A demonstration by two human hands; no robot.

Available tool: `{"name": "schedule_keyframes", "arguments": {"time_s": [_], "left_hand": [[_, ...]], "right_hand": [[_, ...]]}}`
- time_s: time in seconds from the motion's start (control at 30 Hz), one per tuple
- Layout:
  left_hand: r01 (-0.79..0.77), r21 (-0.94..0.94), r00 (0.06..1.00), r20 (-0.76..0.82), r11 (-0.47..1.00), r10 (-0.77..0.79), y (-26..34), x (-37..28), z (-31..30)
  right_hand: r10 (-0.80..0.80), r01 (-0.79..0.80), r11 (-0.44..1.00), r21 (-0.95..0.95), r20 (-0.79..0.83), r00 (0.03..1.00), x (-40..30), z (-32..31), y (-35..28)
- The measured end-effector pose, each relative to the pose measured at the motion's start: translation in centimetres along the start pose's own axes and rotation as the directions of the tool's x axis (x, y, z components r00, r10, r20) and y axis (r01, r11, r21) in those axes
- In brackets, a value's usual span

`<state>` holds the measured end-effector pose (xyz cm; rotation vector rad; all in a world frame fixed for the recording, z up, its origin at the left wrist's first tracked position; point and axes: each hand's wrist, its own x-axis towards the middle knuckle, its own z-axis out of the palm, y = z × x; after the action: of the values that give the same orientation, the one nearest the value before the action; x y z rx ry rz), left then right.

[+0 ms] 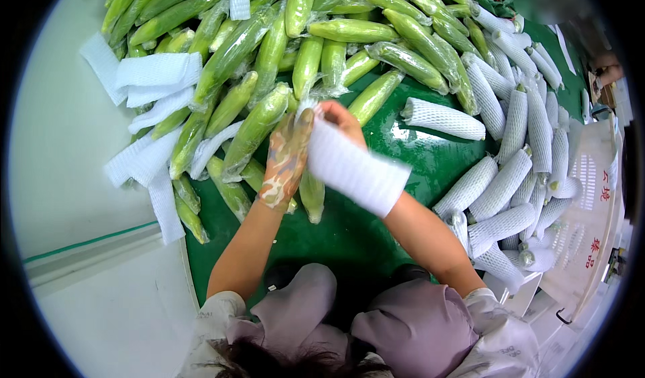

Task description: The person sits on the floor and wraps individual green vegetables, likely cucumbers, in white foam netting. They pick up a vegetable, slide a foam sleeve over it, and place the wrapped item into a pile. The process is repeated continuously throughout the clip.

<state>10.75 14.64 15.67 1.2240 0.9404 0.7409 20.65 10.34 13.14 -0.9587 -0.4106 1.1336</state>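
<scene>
My left hand [288, 159], in a camouflage-patterned glove, pinches the upper end of a white foam net sleeve [352, 169]. At that same end are the curled fingers of my right hand [343, 121], which looks bare. The sleeve hangs flat and slightly blurred across my right wrist; whether anything is inside it cannot be seen. Just below my hands lies a film-wrapped ear of corn [312, 196] in its green husk. Another wrapped ear [259, 128] rests beside my left hand.
A large heap of film-wrapped corn [352, 30] covers the green tabletop [347, 247] ahead. Loose flat foam sleeves [151, 73] lie at left. Sleeved ears [504, 184] pile up at right, beside a white plastic crate [584, 216]. A person's hand [610, 74] shows far right.
</scene>
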Motion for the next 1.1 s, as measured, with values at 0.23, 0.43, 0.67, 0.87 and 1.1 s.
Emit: {"name": "schedule_keyframes", "arguments": {"time_s": [0.23, 0.43, 0.67, 0.87, 1.1], "left_hand": [[-0.134, 0.329, 0.977, -0.115, 0.935, 0.18, -3.3, 8.5, -3.4], [-0.398, 0.77, 0.912, 0.276, 0.499, 0.302, -6.3, 6.1, -3.4], [-0.166, -0.278, 0.986, -0.038, 0.946, 0.162, -4.7, -3.4, -1.5], [-0.351, 0.373, 0.912, 0.345, 0.859, 0.223, -2.2, -11.0, -1.3], [-0.033, 0.023, 0.998, 0.054, 0.999, 0.032, -10.1, -6.7, -0.9]], "right_hand": [[0.42, -0.358, 0.857, 0.371, -0.101, 0.902, 5.6, -1.2, 1.5], [0.037, -0.263, 0.739, -0.62, -0.353, 0.935, -0.3, -2.2, 5.2], [-0.28, 0.148, 0.819, -0.555, -0.161, 0.947, -7.3, 3.4, -3.2], [-0.284, 0.189, 0.897, -0.4, -0.192, 0.939, -13.1, 2.7, -4.0], [-0.07, 0.005, 0.988, -0.157, -0.412, 0.908, -10.6, -3.5, 2.3]]}}
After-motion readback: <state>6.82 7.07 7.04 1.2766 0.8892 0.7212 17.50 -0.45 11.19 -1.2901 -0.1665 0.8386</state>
